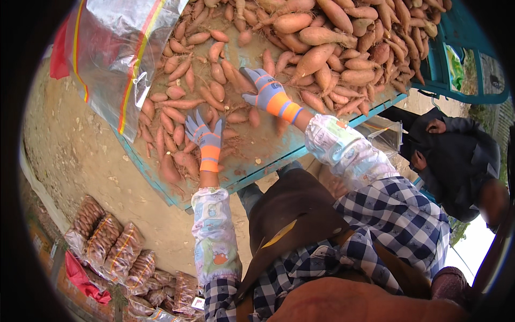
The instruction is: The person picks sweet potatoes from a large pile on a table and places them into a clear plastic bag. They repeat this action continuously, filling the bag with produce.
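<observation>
Sweet potatoes (318,60) lie heaped at the upper right of a blue-edged table bed (273,141), with smaller ones (173,114) spread at the left. My left hand (205,135), in a grey and orange glove, rests palm down on the small sweet potatoes, fingers apart. What lies under its palm is hidden. My right hand (265,92), gloved alike, is by a longer sweet potato (241,80), its thumb and fingers around one end; how firmly it grips cannot be told. A clear plastic bag (116,52) with red and yellow stripes drapes over the table's left corner.
Filled clear bags of sweet potatoes (122,245) stand on the ground at the lower left, beside a red bag (82,277). A person in dark clothing (454,149) is at the right, near the blue metal frame (478,94). The table's raised edge (297,153) runs before me.
</observation>
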Tool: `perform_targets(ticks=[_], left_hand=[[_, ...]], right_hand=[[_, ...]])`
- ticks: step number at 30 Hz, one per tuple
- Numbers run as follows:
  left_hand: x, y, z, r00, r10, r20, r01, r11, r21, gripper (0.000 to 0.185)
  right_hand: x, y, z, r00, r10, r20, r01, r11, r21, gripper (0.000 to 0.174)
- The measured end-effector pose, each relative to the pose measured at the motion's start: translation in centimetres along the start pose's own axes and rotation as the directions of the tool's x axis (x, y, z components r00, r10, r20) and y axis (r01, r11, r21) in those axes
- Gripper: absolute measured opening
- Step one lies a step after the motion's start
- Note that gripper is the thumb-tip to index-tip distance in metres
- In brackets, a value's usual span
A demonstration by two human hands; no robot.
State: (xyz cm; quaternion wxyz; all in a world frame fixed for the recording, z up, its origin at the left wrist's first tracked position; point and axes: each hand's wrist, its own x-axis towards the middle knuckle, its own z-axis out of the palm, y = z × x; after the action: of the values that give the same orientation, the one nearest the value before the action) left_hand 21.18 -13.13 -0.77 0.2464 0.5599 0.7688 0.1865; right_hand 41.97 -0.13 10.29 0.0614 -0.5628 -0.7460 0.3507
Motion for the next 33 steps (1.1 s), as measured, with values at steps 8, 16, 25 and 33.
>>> perform_targets(ticks=[8, 16, 25, 33], left_hand=[[-7.8, 8.3, -4.1, 0.847, -0.142, 0.512, 0.477, -0.220, -0.851, 0.048], [-11.1, 5.0, -6.3, 0.930, -0.159, 0.333, 0.368, 0.342, -0.865, 0.060], [-12.9, 4.2, -7.8, 0.972, -0.013, 0.235, 0.228, 0.308, -0.924, 0.039], [-12.7, 8.0, -9.9, 0.945, 0.227, 0.234, -0.004, 0.725, -0.688, 0.036]], right_hand=[[-11.1, -4.4, 6.5, 0.990, -0.067, -0.121, 0.114, 0.890, 0.441, 0.072], [-14.3, -2.9, 7.7, 0.713, 0.153, 0.685, -0.521, 0.769, 0.370, 0.049], [-16.1, -5.7, 4.5, 0.873, -0.067, 0.483, -0.078, 0.959, 0.274, 0.048], [-16.8, -1.5, 7.8, 0.788, -0.012, 0.615, -0.011, 0.999, 0.035, 0.030]])
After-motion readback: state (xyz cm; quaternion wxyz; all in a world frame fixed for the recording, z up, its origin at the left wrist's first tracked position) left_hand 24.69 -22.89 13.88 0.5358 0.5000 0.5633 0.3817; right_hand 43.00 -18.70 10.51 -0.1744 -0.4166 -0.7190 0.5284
